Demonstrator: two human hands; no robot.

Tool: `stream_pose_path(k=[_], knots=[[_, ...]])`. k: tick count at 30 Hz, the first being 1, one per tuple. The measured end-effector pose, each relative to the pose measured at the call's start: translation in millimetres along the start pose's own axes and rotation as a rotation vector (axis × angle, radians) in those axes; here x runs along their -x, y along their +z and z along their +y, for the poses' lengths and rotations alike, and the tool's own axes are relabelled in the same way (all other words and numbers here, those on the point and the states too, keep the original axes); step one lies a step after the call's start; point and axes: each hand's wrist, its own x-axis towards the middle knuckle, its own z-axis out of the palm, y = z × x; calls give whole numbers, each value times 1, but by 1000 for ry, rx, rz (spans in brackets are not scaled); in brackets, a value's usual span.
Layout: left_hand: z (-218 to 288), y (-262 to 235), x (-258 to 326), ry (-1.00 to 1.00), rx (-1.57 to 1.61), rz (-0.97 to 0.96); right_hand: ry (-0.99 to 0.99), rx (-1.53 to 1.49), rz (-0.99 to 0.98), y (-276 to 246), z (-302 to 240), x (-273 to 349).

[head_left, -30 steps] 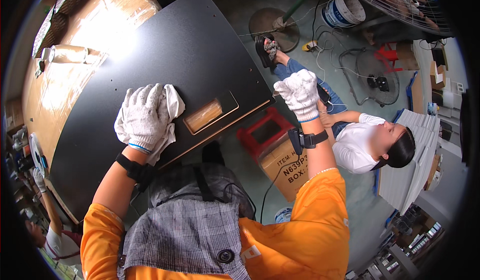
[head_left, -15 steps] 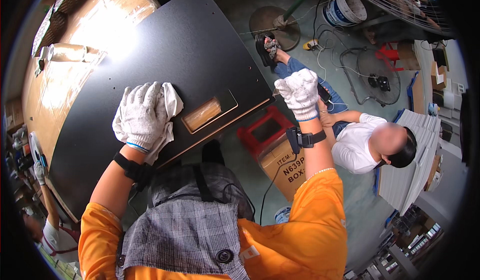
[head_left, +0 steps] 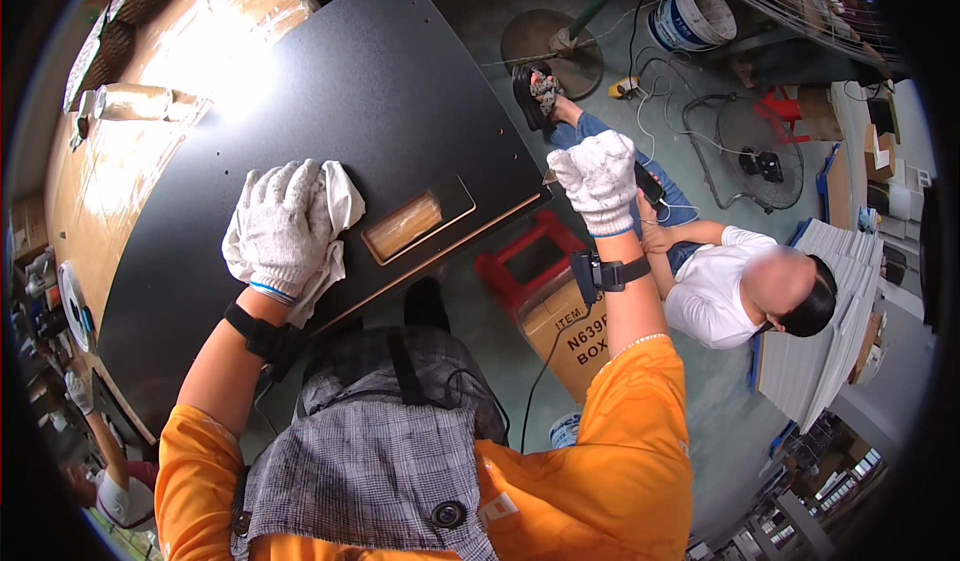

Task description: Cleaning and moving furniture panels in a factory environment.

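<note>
A large black panel (head_left: pixel 330 91) with a rectangular cutout and small holes lies in front of me. On its near part my left hand (head_left: pixel 275 226), in a white knit glove, presses down over a crumpled white cloth (head_left: pixel 342 199). The cloth pokes out beside the thumb and below the palm. My right hand (head_left: pixel 597 183), gloved the same way, is closed in a fist just off the panel's right corner. A small flat blade-like piece (head_left: pixel 550 176) shows at its left side, near that corner; most of it is hidden in the glove.
Wrapped brown boards (head_left: pixel 130 176) lie beneath the panel. A red stool (head_left: pixel 540 251) and a cardboard box (head_left: pixel 570 336) stand by the near edge. To the right sits a person (head_left: pixel 730 281) with a phone, near a floor fan (head_left: pixel 745 151). Another gloved person (head_left: pixel 125 496) is at far left.
My right hand has shifted slightly away from me and left, still closed. My left hand stays on the cloth, nearly still. At far left, the other person's gloved hand has dropped lower.
</note>
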Motion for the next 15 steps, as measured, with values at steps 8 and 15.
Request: stream_pose_path(k=[8,15], knots=[[-1,2,0,-2,-2,2,32,-30,-6,1,-1,0],[-3,4,1,-12,-14,-1,29,-49,-6,0,-3,2]])
